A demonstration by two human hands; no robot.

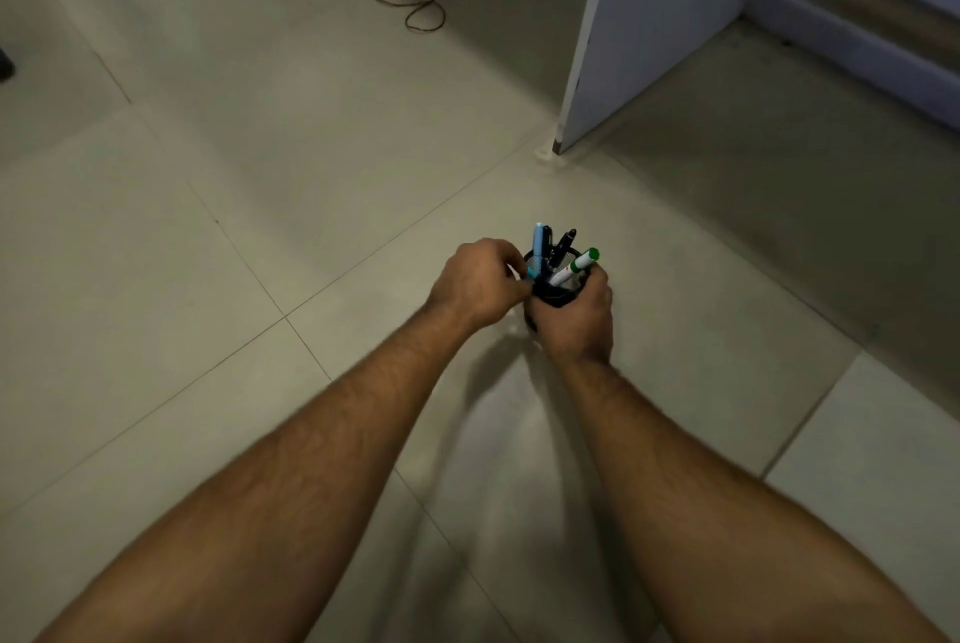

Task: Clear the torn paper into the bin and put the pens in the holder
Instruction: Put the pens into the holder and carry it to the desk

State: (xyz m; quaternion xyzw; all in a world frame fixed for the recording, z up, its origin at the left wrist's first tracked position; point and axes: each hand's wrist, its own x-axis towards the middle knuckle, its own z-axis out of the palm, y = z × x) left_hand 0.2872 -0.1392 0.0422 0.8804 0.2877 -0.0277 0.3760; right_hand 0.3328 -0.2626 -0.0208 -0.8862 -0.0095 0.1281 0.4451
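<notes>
The black mesh holder (pixel 558 291) is held above the tiled floor (pixel 260 227), a little right of frame centre. The right hand (pixel 574 317) is wrapped closed around its wall from 5 o'clock. In it stand a light blue pen (pixel 537 250) at 10 o'clock, a black pen (pixel 563 245) at 12 and a green-capped marker (pixel 577 266) leaning toward 2. The left hand (pixel 475 281), fingers curled, pinches the blue pen's lower end at the rim.
</notes>
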